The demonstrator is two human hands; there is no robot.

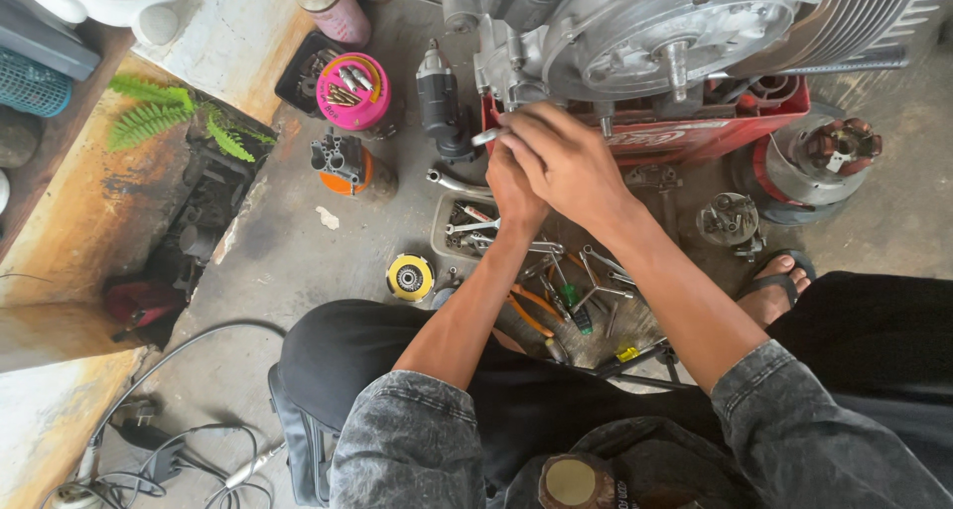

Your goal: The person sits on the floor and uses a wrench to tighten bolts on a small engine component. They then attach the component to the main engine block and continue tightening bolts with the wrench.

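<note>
Engine (655, 33) sits at the far side of the floor, resting on a red crate (695, 132), its round grey side cover facing up. Both hands meet at its near left edge. Right hand (566, 157) lies over the left hand (516, 196), fingers curled and pressed together around a slim metal tool (488, 137) whose tip shows just left of the knuckles. Left fingers are hidden beneath the right hand; their state cannot be told.

Judged step: working a fastener on the case edge, tool engaged. The fastener itself is hidden. A next move would call for steady turning pressure with the tool kept square.

Nearby: tray of spanners (476, 233) just near of the hands, pliers (531, 311) between the knees, pink tub (353, 90) and dark power tool (442, 102) to the left.
</note>
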